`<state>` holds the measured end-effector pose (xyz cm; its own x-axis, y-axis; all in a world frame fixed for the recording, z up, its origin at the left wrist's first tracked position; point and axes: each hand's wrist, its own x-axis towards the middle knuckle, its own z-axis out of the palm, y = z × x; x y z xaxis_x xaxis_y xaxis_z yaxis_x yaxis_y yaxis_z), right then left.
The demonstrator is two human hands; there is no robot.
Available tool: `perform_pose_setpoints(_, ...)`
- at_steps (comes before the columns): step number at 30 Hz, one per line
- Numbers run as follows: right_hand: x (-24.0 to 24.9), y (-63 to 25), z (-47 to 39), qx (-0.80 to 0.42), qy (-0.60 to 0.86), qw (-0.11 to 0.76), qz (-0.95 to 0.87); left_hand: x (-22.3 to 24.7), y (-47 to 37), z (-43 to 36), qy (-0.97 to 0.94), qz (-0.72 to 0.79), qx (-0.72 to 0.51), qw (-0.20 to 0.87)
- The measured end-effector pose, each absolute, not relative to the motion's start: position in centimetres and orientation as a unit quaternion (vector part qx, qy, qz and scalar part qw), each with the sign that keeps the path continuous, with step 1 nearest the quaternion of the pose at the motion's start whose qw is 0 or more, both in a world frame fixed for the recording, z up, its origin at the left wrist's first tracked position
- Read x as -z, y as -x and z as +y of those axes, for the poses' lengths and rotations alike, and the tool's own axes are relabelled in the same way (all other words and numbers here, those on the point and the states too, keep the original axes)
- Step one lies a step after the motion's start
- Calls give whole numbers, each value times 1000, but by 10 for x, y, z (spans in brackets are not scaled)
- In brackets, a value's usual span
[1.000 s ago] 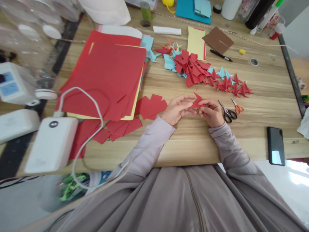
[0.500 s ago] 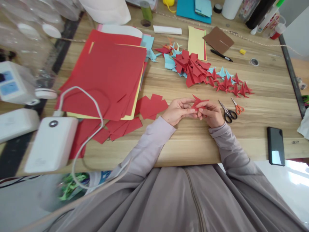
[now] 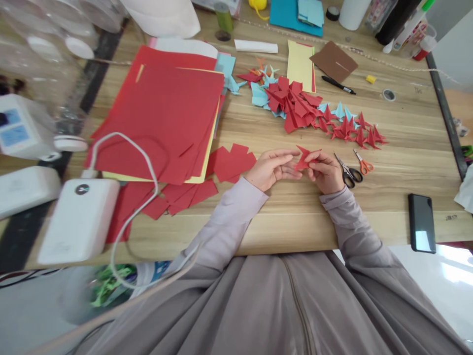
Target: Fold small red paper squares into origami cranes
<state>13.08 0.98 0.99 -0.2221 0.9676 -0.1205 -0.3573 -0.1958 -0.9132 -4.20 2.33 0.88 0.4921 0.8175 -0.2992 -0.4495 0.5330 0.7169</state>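
A small folded red paper crane with pointed ends is pinched in my right hand, above the table's front part. My left hand is just left of it, fingers apart and palm turned toward the paper; its fingertips come close to the crane, and whether they touch is hard to see. Beyond my hands lies a heap of red folded paper pieces, with a row of red paper cranes and light blue ones running to its right. Black-handled scissors and small orange-handled scissors lie beside my right hand.
Red paper sheets are stacked on the left, with cut red pieces along their edge. A white power bank with a looping cable sits at front left. A phone lies near the right front edge; a black pen lies farther back.
My left hand has let go of the red paper crane and its fingers have spread. The crane stays in my right hand, turned slightly.
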Motion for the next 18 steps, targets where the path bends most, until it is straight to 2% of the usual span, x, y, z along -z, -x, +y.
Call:
perform_pose_setpoints(5,-5,-136,8,-705,354,437,-433,-8,38,22,-299,326,-387,809)
perform_pose_setpoints(9,-4,-134,6,-687,380,415,-459,-5,36,20,-318,354,-400,783)
perform_pose_setpoints(18,-6,-131,14,-589,443,544,-402,-2,34,23,-320,398,-494,704)
